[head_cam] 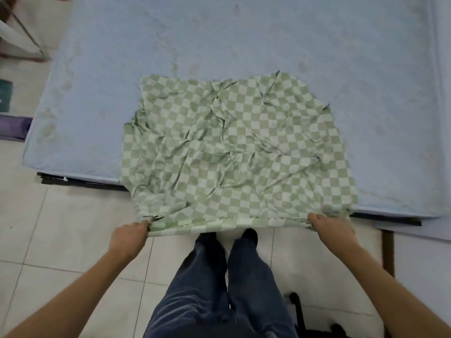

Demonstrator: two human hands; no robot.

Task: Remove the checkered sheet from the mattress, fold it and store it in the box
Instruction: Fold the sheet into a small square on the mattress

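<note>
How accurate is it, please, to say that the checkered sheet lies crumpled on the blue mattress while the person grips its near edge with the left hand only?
Not quite: both hands grip it. The head view shows the left hand and the right hand each holding a near corner of the checkered sheet, which does lie crumpled on the blue mattress.

The head-worn camera looks forward and steeply down over the person's own legs (219, 276), at bottom centre. The left hand (129, 236) and right hand (329, 230) reach in from the lower corners, close by. The checkered sheet (231, 147) sits mid-frame; the mattress (244, 40) fills the upper half, its left edge curved by the wide lens.
</note>
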